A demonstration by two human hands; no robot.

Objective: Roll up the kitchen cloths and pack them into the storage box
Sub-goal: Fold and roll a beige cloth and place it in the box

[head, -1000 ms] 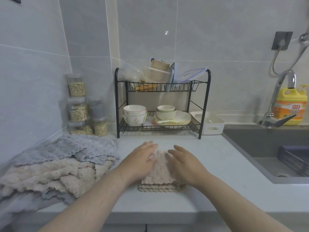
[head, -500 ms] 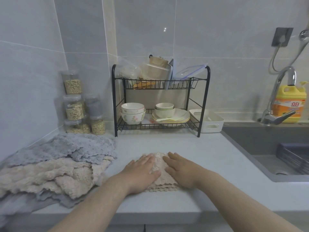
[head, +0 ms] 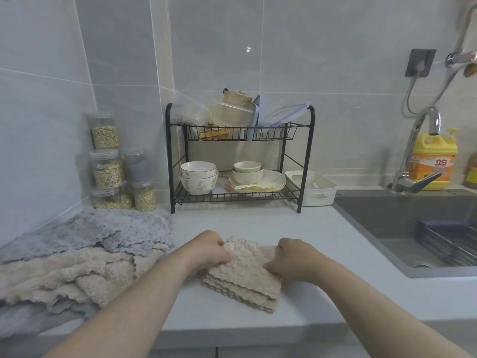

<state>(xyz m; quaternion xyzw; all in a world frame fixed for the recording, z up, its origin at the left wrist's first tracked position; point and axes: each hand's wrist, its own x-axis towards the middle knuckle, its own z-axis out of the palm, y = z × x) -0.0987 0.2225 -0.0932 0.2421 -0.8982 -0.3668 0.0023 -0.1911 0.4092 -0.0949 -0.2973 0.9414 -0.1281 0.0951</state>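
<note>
You had left grip (head: 209, 250) and right grip (head: 293, 259) pinching far corners of the folded beige cloth (head: 245, 273) near the bench (head: 258, 223) front edge, probably to start the roll.

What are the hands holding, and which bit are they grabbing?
The folded beige cloth lying on the counter. The left hand grips its far left edge, and the right hand grips its far right edge.
</note>
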